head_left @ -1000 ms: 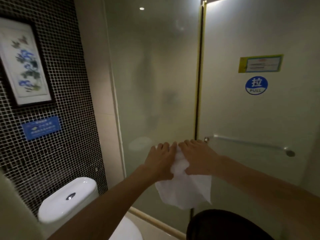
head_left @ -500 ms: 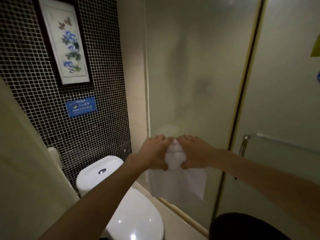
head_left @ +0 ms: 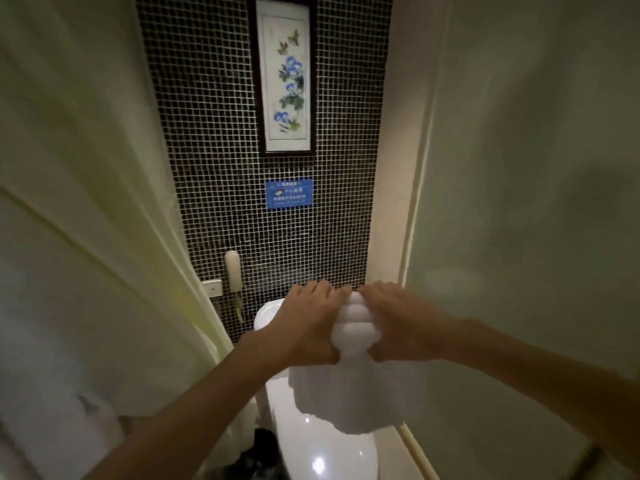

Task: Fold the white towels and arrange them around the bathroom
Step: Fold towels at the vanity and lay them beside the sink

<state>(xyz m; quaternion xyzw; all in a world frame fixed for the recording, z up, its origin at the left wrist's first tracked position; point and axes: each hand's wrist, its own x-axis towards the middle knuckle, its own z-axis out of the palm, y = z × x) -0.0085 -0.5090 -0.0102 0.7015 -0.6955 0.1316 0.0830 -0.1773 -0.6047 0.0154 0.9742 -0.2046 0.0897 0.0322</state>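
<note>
Head view, the only one we have: w/ both hands clamped on the towel [head_left: 349,386] we've swung left. A sec ago the frosted shower glass and its door w/ the pull sticker filled the view; now the black mosaic wall [head_left: 214,140] sits dead ahead, flower picture [head_left: 286,77] and blue notice [head_left: 289,194] centred, toilet [head_left: 325,455] below. Grip looks unchanged across the turn: left hand [head_left: 304,327] and right hand [head_left: 398,323] each clenched on the gathered top of the towel, knuckles nearly touching, pleated bunch between them, loose skirt hanging free.

Towel pos: held in air, above the toilet lid's back half and in front of the cistern [head_left: 268,311]; not resting on either as far as we can tell. We judge this as carrying a shaped towel toward a spot by the toilet, prob. the cistern top, so placing not yet done.

Hard to see: towel's right edge blurs into the pale glass panel [head_left: 519,237]. Most of the cistern top is hidden behind hands. Thumbs and palms underneath hidden, so exact pinch unknown. Dark lumps at the toilet's left base unreadable. Wall phone [head_left: 233,271] at the mosaic's left edge is soft. Notice text illegible. Both forearms are cut off by the bottom frame edge.
</note>
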